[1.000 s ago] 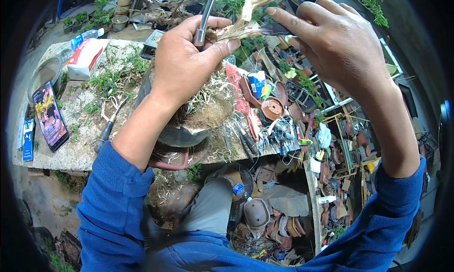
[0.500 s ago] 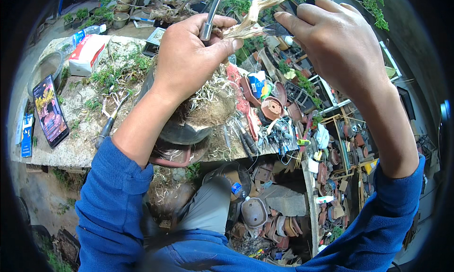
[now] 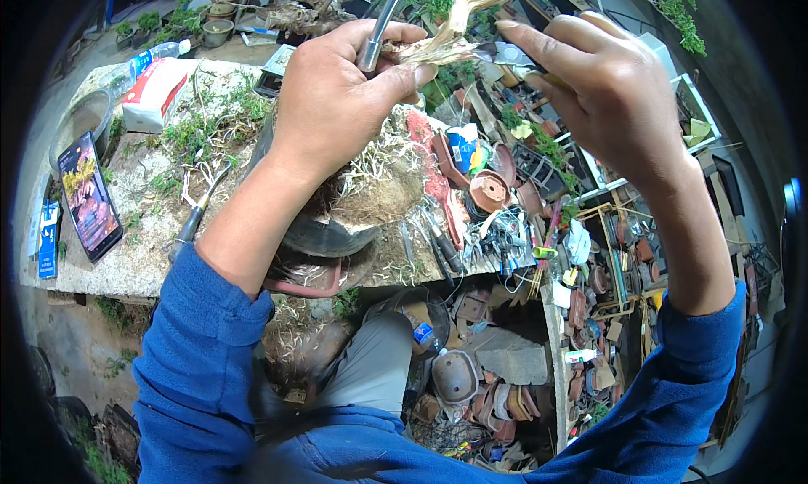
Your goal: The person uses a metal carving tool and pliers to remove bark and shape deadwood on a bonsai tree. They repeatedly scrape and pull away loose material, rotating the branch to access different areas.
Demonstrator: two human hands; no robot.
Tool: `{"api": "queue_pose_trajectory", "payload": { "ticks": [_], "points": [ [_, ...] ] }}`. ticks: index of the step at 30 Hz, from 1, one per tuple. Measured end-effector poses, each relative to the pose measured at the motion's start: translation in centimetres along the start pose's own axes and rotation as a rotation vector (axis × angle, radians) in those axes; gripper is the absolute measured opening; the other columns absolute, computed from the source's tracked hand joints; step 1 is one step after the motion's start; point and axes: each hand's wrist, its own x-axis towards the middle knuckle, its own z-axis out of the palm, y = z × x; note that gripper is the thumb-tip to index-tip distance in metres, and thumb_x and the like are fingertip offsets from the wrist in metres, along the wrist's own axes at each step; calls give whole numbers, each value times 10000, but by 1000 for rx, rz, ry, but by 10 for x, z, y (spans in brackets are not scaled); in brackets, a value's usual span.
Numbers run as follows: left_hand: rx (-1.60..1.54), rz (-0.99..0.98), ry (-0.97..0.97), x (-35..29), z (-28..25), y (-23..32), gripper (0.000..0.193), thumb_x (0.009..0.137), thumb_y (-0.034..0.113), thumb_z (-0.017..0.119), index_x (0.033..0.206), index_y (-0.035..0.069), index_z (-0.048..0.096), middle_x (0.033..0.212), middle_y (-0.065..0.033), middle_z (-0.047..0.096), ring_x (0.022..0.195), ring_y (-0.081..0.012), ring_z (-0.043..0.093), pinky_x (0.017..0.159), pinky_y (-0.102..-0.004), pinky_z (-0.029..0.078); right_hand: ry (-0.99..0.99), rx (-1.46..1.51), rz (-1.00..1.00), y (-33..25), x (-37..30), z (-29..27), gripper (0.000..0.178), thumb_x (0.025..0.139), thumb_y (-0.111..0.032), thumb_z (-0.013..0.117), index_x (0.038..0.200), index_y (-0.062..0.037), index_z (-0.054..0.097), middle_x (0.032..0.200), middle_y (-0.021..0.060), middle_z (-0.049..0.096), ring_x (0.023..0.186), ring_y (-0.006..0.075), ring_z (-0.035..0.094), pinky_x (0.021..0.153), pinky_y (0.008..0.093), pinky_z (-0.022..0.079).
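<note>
My left hand (image 3: 328, 97) is closed on a pale, barkless branch (image 3: 454, 31), pinched between thumb and fingers. A shiny metal rod (image 3: 383, 25) runs down to the same hand, by the base of the index finger; whether I grip it too is unclear. To the right, my right hand (image 3: 602, 88) is closed round a slim tool with a narrow pointed blade (image 3: 488, 52), its handle mostly hidden by my fingers. The blade's tip is at the branch's right side. Below my left hand lies a mass of pale roots and soil (image 3: 374, 177) above a dark pot (image 3: 324, 236).
On the stone slab (image 3: 139, 261) at left lie a phone (image 3: 88, 198), a tissue pack (image 3: 156, 95), a water bottle (image 3: 158, 56) and a dark-handled tool (image 3: 195, 219). Clay pots (image 3: 490, 191), wires and hand tools crowd the slab's right end. Green foliage hangs at the top.
My right hand has shifted slightly right and down, and its fingers have turned, showing more of the tool. The branch has moved a little to the right. My left hand has barely moved.
</note>
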Motion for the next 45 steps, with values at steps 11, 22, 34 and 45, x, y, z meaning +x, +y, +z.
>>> {"api": "queue_pose_trajectory", "payload": {
  "ticks": [11, 22, 34, 45],
  "points": [
    [-97, -36, -47, -2, -3, 1, 327, 908, 149, 804, 1209, 33, 750, 817, -26, 753, 597, -33, 610, 524, -213, 471, -70, -63, 94, 5, -16, -12, 484, 810, -73, 832, 1282, -152, 756, 979, 75, 712, 909, 249, 668, 759, 385, 567],
    [-78, -30, -48, -3, -3, 2, 344, 907, 131, 786, 1238, 48, 743, 824, -19, 748, 597, -24, 601, 522, -201, 460, -22, -451, 120, -26, 9, -4, 261, 802, -164, 672, 1043, -159, 771, 845, -5, 648, 919, 233, 647, 805, 435, 519],
    [8, 64, -68, -1, -5, -1, 392, 948, 106, 769, 1318, 12, 678, 839, -85, 772, 501, -28, 533, 439, -197, 399, -6, -342, 17, -12, 7, 10, 141, 775, -142, 706, 911, -153, 737, 789, -30, 607, 812, 188, 616, 685, 369, 528],
    [7, 111, -80, -1, -6, -6, 417, 947, 120, 776, 1339, 27, 670, 867, -76, 775, 515, -25, 537, 440, -192, 396, 165, -102, -119, -30, -1, 18, 281, 826, -152, 759, 1104, -175, 794, 892, -26, 681, 787, 171, 634, 664, 354, 498]
  ]
}}
